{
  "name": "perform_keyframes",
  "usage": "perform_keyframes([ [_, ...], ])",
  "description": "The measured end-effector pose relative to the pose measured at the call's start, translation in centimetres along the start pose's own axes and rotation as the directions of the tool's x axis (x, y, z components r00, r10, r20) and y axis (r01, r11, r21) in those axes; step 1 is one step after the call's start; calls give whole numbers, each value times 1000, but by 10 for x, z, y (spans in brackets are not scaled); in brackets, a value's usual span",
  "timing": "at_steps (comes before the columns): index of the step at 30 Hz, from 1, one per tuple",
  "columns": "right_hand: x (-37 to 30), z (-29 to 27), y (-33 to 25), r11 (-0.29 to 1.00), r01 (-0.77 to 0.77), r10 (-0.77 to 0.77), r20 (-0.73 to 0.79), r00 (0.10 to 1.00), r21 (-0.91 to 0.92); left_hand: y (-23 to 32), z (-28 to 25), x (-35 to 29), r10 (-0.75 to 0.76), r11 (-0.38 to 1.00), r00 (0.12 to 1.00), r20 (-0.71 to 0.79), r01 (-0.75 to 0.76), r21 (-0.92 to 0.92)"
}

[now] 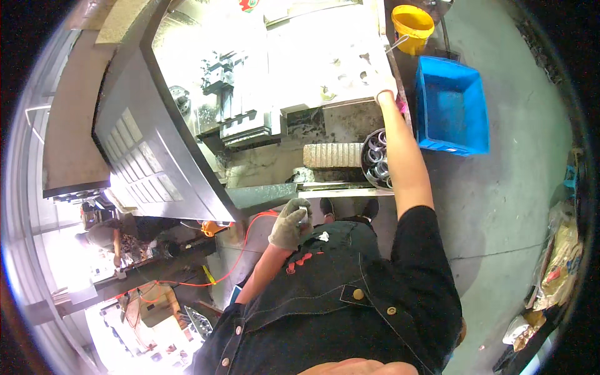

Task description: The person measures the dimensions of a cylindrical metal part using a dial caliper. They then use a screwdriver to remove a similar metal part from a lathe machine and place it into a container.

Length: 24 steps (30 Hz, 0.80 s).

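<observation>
My left hand (287, 229), in a pale work glove, is in front of my apron with its fingers curled round a small shiny metal part (304, 215). The glove hides most of that part, so its full shape does not show. My right arm stretches forward over the machine's edge, and my right hand (379, 80) is washed out by glare; its fingers cannot be made out. Beneath the right forearm stands a round container with several shiny metal rings (377, 156). A few ring-like pieces (364, 76) lie on the bright surface close to the right hand.
A ribbed block (332, 155) lies left of the rings. The machine's grey door (147, 144) is at the left, beside dark tooling blocks (220, 75). A blue crate (453, 106) and a yellow bucket (413, 23) stand at the right. An orange hose (245, 240) trails at the left.
</observation>
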State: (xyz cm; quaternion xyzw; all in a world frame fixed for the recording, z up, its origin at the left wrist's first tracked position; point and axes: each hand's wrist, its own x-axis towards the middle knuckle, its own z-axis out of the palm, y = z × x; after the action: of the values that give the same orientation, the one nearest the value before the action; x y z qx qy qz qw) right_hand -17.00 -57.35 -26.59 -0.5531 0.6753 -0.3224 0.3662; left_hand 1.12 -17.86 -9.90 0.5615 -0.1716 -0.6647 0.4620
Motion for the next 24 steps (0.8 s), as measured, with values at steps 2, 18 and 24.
perform_keyframes([
  [2, -27, 6, 3, 897, -76, 3, 167, 986, 435, -2, -2, 2, -52, 990, 999, -12, 50, -128],
  [18, -177, 135, 21, 313, -780, 374, 684, 626, 542, -2, -34, 36, -192, 876, 975, -109, 120, -467],
  [24, -132, 140, 46, 128, -795, 382, 711, 591, 593, -7, -38, 31, -113, 903, 988, -108, 57, -425],
])
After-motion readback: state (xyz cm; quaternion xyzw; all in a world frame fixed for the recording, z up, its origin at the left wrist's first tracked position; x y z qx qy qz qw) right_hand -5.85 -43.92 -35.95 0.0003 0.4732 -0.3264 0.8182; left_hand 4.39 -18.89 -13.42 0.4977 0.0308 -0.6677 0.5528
